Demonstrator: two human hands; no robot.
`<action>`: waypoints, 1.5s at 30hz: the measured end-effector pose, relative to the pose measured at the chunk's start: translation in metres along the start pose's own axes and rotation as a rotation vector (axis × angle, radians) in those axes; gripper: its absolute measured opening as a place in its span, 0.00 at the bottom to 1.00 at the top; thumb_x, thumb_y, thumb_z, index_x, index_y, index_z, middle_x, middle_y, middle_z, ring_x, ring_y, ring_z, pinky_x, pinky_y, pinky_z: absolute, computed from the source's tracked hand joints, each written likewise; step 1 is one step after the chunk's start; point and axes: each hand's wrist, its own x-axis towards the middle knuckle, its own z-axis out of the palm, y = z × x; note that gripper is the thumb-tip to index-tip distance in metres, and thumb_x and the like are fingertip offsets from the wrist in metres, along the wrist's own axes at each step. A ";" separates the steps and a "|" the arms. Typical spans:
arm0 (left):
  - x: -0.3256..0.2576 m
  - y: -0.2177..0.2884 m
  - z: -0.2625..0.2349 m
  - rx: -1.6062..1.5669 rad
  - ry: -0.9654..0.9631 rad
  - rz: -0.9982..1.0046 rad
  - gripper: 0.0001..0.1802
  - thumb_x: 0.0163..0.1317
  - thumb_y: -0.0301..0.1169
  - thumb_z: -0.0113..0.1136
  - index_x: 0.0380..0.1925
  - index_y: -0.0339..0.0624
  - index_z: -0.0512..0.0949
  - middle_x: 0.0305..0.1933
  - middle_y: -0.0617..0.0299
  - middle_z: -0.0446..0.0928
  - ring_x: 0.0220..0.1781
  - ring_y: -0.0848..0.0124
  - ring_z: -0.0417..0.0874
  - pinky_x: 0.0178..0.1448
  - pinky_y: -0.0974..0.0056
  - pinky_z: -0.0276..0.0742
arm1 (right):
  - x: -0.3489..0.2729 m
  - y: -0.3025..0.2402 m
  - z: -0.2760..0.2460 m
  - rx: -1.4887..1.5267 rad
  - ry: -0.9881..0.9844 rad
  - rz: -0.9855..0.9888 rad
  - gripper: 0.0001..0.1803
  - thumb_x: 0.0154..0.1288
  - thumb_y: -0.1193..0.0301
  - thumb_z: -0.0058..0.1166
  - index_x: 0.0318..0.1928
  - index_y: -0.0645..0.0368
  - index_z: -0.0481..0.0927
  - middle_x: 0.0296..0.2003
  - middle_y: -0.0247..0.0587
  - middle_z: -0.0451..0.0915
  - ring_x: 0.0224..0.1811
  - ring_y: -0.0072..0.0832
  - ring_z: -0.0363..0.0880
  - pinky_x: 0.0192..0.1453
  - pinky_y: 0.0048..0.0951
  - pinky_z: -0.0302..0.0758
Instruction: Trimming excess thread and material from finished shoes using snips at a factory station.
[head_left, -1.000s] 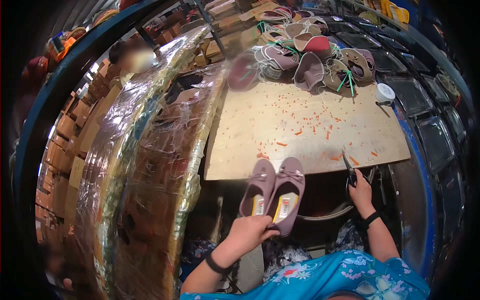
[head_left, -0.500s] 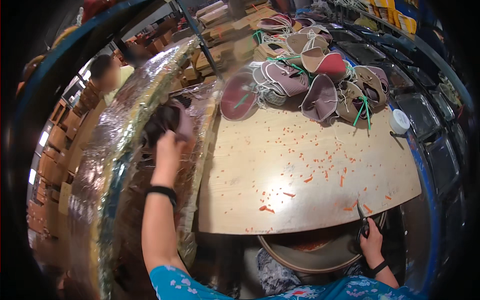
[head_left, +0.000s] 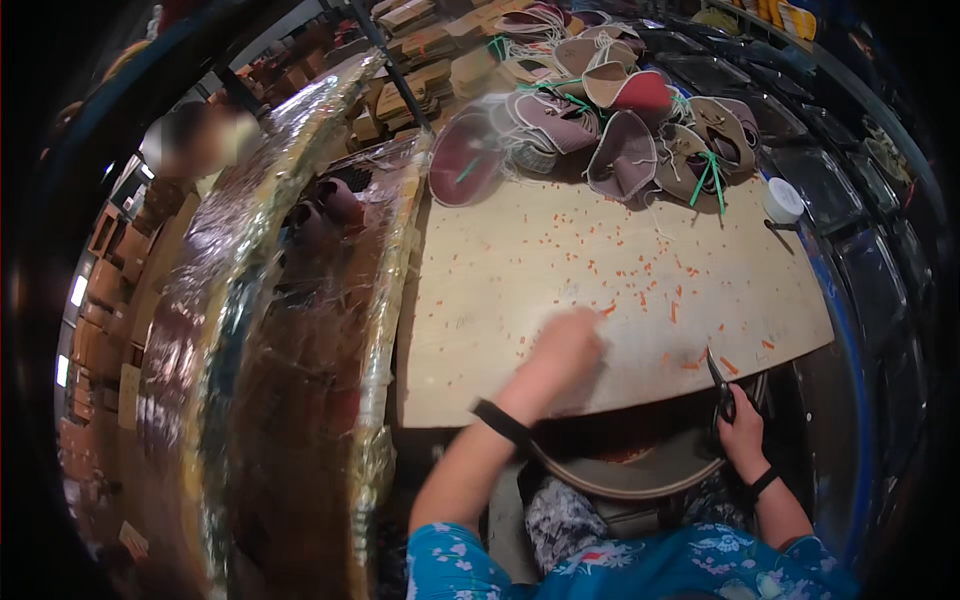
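Note:
My left hand point(head_left: 565, 345) hovers blurred over the wooden board point(head_left: 560, 270), fingers loosely curled with nothing in it; a black band circles its wrist. My right hand point(head_left: 738, 425) rests at the board's near right edge, closed around black scissors point(head_left: 720, 385) whose blades point up over the board. Small orange scraps point(head_left: 672, 300) lie scattered across the board. A heap of mauve and tan slippers point(head_left: 610, 120) tied with green and white strings sits at the board's far end. Two dark slippers point(head_left: 325, 205) lie in the plastic-lined bin at the left.
A large bin lined with clear plastic point(head_left: 290, 330) fills the left. A white round container point(head_left: 783, 198) stands at the board's right edge. A round basin point(head_left: 640, 470) sits under the board near my lap. Cardboard stacks point(head_left: 420, 80) lie beyond, and a person stands far left.
My left hand placed the pair of mauve slippers into the plastic-lined bin at the left, then swung back, empty, over the board. My right hand kept holding the scissors in place.

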 end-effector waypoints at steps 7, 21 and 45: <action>-0.136 0.075 0.136 -0.040 -0.368 0.144 0.22 0.62 0.45 0.53 0.48 0.41 0.73 0.45 0.48 0.75 0.45 0.51 0.78 0.48 0.53 0.75 | -0.002 -0.003 -0.005 0.042 0.021 -0.059 0.26 0.50 0.75 0.57 0.53 0.53 0.69 0.28 0.43 0.75 0.31 0.42 0.77 0.35 0.41 0.73; -0.139 0.088 0.167 0.112 -0.242 -0.450 0.24 0.62 0.51 0.47 0.35 0.41 0.82 0.37 0.50 0.81 0.43 0.54 0.82 0.46 0.52 0.77 | -0.009 0.011 0.002 0.001 0.042 -0.088 0.27 0.50 0.73 0.57 0.54 0.51 0.68 0.29 0.46 0.76 0.33 0.46 0.77 0.37 0.45 0.74; -0.121 0.081 0.164 0.117 -0.625 -0.486 0.25 0.62 0.49 0.46 0.48 0.43 0.78 0.53 0.53 0.77 0.56 0.57 0.76 0.57 0.56 0.72 | -0.007 0.013 0.007 0.007 0.051 -0.070 0.28 0.49 0.72 0.58 0.53 0.51 0.69 0.28 0.41 0.75 0.32 0.41 0.78 0.38 0.41 0.75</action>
